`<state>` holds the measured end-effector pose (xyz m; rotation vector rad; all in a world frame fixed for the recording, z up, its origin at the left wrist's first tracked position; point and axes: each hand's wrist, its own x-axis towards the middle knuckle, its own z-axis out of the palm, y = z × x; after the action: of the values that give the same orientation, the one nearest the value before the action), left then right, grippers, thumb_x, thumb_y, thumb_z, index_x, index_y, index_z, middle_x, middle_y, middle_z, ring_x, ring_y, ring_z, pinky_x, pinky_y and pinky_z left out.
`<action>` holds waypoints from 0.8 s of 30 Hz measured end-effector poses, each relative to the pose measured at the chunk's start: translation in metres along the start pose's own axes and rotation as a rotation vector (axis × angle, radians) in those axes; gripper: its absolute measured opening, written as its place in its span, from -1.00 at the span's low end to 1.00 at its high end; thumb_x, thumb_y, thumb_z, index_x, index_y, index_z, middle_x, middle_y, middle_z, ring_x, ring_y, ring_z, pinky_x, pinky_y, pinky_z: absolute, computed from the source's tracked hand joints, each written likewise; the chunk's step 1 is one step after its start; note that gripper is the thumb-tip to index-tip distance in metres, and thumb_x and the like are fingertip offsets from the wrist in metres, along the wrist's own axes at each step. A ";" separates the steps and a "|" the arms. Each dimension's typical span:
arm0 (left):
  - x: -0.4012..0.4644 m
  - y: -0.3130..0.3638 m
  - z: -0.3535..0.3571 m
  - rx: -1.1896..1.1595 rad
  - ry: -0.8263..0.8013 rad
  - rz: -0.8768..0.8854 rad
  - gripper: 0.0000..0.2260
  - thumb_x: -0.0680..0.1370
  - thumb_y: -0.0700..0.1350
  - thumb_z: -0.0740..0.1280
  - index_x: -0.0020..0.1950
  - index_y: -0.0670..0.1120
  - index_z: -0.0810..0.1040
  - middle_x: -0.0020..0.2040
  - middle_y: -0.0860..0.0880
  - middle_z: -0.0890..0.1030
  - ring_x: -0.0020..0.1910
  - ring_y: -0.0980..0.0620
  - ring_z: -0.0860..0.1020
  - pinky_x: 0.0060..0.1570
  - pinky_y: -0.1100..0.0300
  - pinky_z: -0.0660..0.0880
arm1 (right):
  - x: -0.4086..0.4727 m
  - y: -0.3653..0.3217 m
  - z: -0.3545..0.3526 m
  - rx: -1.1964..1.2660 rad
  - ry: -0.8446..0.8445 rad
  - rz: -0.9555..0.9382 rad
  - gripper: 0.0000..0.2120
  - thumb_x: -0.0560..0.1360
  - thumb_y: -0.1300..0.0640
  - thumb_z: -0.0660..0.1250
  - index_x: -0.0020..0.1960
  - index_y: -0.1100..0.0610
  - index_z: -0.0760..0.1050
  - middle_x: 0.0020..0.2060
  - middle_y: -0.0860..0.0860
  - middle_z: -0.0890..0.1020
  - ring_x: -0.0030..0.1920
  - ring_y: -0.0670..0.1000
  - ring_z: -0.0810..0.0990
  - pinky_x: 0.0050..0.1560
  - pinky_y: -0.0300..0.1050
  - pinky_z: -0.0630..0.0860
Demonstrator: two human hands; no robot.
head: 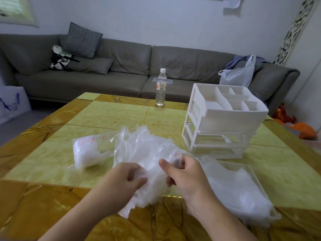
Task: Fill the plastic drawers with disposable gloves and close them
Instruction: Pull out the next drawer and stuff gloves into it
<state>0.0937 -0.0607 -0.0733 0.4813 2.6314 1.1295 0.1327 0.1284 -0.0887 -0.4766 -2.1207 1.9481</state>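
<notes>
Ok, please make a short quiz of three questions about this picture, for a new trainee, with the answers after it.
1. True or false: both hands hold the bundle of clear gloves.
2. Where is the removed drawer? A) inside the white drawer unit B) on the table, right of the hands, with gloves in it C) on the sofa
3. What stands upright at the far edge of the table?

Key: 1 true; 2 B; 3 the water bottle.
</notes>
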 end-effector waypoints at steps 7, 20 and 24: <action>-0.001 -0.002 -0.016 -0.188 0.057 -0.081 -0.72 0.66 -0.27 0.28 -0.03 0.05 0.70 -0.15 0.08 0.76 -0.17 0.01 0.73 0.06 -0.13 0.65 | 0.002 -0.001 -0.008 -0.019 -0.021 0.008 -0.73 0.52 0.26 0.52 -0.08 0.36 0.44 -0.37 0.12 0.47 -0.39 0.08 0.51 -0.27 -0.02 0.55; -0.011 0.009 -0.007 -0.378 -0.094 -0.086 -0.58 0.48 -0.25 0.36 0.15 0.25 0.62 0.09 0.08 0.72 0.09 0.04 0.69 0.20 -0.15 0.61 | -0.004 -0.001 0.004 -0.100 -0.079 0.096 -0.69 0.61 0.10 0.42 -0.18 0.30 0.48 -0.28 0.14 0.57 -0.27 0.13 0.64 -0.22 0.09 0.68; -0.017 0.021 0.006 -0.352 -0.131 -0.088 -0.52 0.40 0.27 0.56 0.27 0.37 0.49 0.18 0.25 0.61 0.04 0.37 0.61 -0.05 0.39 0.54 | -0.008 -0.001 0.010 -0.067 -0.119 0.126 -0.71 0.63 0.03 0.41 -0.23 0.11 0.58 -0.24 0.12 0.70 -0.13 0.23 0.76 -0.05 0.17 0.73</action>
<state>0.1152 -0.0497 -0.0606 0.3495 2.2531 1.4387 0.1357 0.1159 -0.0887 -0.5311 -2.2875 2.0249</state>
